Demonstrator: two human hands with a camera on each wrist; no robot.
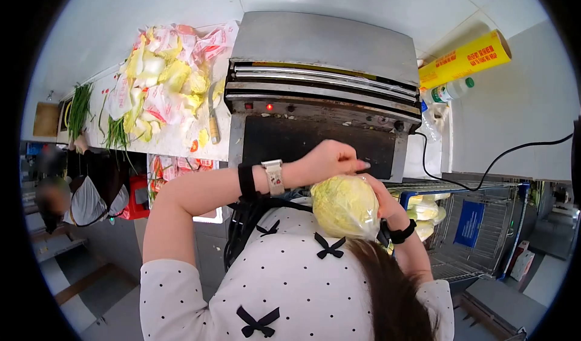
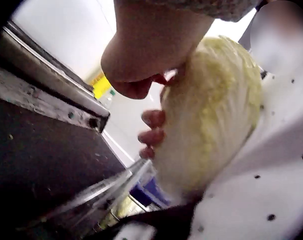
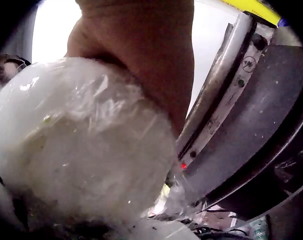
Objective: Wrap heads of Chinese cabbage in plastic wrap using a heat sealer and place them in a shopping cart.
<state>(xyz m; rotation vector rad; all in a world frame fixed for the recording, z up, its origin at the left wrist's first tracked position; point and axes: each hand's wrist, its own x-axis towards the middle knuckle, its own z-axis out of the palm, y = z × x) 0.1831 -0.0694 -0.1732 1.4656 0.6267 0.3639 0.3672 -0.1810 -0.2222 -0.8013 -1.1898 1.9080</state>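
A pale yellow-green napa cabbage (image 1: 345, 206) in clear plastic film is held close against the person's chest. The right hand (image 1: 382, 197) grips its far side, and several of those fingers (image 2: 152, 134) show along its edge in the left wrist view. Over the top of the cabbage is the left hand (image 1: 330, 159), its fingers bent inward; I cannot tell whether they pinch the film. Wrinkled shiny film covers the cabbage's pale end (image 3: 91, 165) in the right wrist view. A metal wrapping machine (image 1: 321, 117) with a dark plate lies just beyond both hands.
Loose cabbage leaves (image 1: 160, 81) and printed plastic lie on the left counter beside a knife (image 1: 213, 123). A yellow roll (image 1: 466, 59) and a bottle (image 1: 452, 90) stand at right. Below is a wire cart (image 1: 493, 220) with more cabbages (image 1: 425, 210). A black cable (image 1: 502, 165) runs rightward.
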